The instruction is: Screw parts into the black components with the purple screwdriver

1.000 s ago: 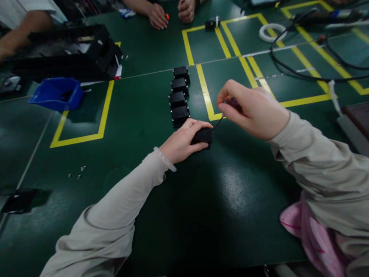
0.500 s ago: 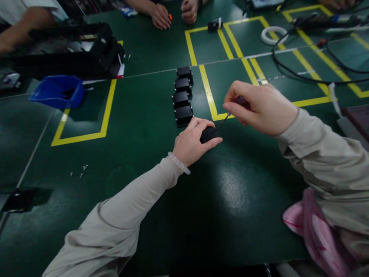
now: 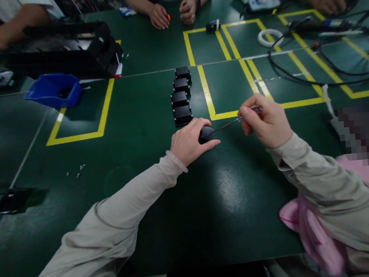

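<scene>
My left hand [image 3: 189,141] grips a small black block [image 3: 206,133] against the green table, thumb and fingers on its sides. My right hand [image 3: 265,118] is closed around the handle of a screwdriver [image 3: 227,125]. The thin shaft slants down to the left, and its tip meets the black block by my left fingers; the exact contact point is too small to make out. Just beyond my left hand, several similar black blocks [image 3: 181,99] stand in a row with small shiny screws at their sides.
Loose screws [image 3: 80,170] lie on the left of the table. A blue bin [image 3: 56,90] and a long black housing [image 3: 67,58] are farther back. A white ring [image 3: 270,38] and black cable [image 3: 298,74] lie at the right. Co-workers' hands [image 3: 189,11] rest across the table.
My right hand has dropped lower and shifted right, so the screwdriver lies at a flatter angle. My left hand stays on the black block.
</scene>
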### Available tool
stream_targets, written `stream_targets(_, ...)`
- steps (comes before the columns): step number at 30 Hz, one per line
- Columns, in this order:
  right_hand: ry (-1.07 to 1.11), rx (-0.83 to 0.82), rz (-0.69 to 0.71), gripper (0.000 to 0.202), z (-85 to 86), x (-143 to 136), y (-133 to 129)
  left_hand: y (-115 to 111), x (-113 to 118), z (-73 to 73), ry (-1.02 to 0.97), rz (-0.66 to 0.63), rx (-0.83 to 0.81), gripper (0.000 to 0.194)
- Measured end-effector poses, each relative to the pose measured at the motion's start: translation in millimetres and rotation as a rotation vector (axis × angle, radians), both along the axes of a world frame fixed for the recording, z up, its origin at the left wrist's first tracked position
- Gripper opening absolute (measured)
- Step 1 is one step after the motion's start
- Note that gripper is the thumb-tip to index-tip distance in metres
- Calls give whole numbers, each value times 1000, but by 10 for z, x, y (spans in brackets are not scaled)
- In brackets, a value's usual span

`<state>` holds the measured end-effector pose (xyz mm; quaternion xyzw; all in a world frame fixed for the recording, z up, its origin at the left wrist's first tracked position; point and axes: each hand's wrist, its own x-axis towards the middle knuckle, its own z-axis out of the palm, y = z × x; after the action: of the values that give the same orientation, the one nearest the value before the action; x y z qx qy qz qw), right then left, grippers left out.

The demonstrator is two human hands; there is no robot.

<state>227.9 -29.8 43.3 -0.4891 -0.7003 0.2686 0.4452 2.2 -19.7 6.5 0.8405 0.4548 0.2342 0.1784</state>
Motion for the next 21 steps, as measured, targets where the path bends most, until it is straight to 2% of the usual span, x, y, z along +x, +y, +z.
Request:
stream_targets(10, 154, -52, 2, 35, -163, 43, 35, 34, 22, -5, 18, -20, -7, 39)
stream_targets(17, 210, -84, 5, 19, -217, 83, 69, 43, 3, -27, -12, -31, -6, 42)
stream_targets(21, 137, -67, 8, 30, -213, 105, 53, 44, 2, -21, 3, -30, -15, 40)
